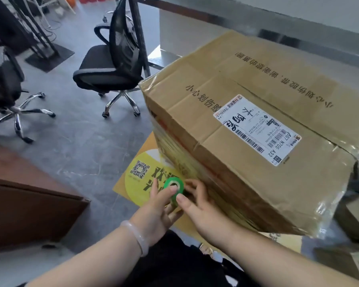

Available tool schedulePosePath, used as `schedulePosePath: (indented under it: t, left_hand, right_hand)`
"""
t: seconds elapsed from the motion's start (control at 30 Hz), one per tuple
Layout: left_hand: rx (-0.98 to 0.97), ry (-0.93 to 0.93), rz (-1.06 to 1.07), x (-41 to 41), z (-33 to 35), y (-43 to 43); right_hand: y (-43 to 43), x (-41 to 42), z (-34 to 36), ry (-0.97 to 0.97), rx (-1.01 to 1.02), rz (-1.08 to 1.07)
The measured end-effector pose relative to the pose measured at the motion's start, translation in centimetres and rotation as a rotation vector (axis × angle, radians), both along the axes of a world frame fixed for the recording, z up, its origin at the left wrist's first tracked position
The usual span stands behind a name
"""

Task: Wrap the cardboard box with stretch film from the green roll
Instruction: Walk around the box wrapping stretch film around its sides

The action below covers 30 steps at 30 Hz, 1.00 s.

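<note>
A large brown cardboard box (pixel 257 125) with a white shipping label (pixel 257 129) on top stands on the floor, its near side glossy with clear film. The small green roll (pixel 173 186) is held low against the box's near left face. My left hand (pixel 157 210) grips the roll from the left, one finger over its core. On the roll's right sits my right hand (pixel 197 204), thumb on its rim and fingers touching the box side.
A yellow floor mat (pixel 137 179) with a QR code lies under the box. Two black office chairs (pixel 112 65) (pixel 6 90) stand to the left on grey floor. A brown cabinet (pixel 29 206) is at near left, a grey counter (pixel 257 19) behind the box.
</note>
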<state>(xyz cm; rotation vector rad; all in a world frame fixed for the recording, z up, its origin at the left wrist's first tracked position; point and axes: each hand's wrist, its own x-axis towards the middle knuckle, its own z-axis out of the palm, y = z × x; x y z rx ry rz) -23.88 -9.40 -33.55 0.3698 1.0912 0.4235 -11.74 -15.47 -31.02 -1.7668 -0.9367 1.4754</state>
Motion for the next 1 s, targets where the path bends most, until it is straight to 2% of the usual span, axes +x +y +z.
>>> schedulePosePath:
  t: [0.17,0.3,0.4,0.53,0.67,0.87,1.0]
  left_hand:
    - [0.028,-0.042,0.001,0.7,-1.0,-1.0]
    - [0.018,-0.048,-0.049,0.9,-1.3,-1.6]
    - [0.023,-0.045,-0.102,0.2,-1.6,-1.9]
    - [0.026,-0.075,-0.16,0.3,-1.9,-3.1]
    - [0.051,-0.08,-0.049,1.5,-1.6,-5.0]
    - [0.086,-0.105,0.214,3.7,-1.8,-9.0]
    - [0.15,-0.059,0.286,5.2,-1.3,-11.3]
  right_hand:
    - [-0.6,1.0,-0.7,-0.1,0.037,0.109]
    - [-0.8,0.9,-0.9,-0.016,-0.014,0.075]
    - [-1.1,1.1,-1.1,-0.041,-0.017,0.116]
    - [-1.8,2.1,-0.3,-0.093,0.009,0.262]
    - [-3.3,3.7,-0.3,-0.225,0.038,0.443]
    - [-5.4,5.4,-0.2,-0.138,0.01,0.521]
    - [-7.5,6.8,-0.7,-0.186,0.062,0.629]
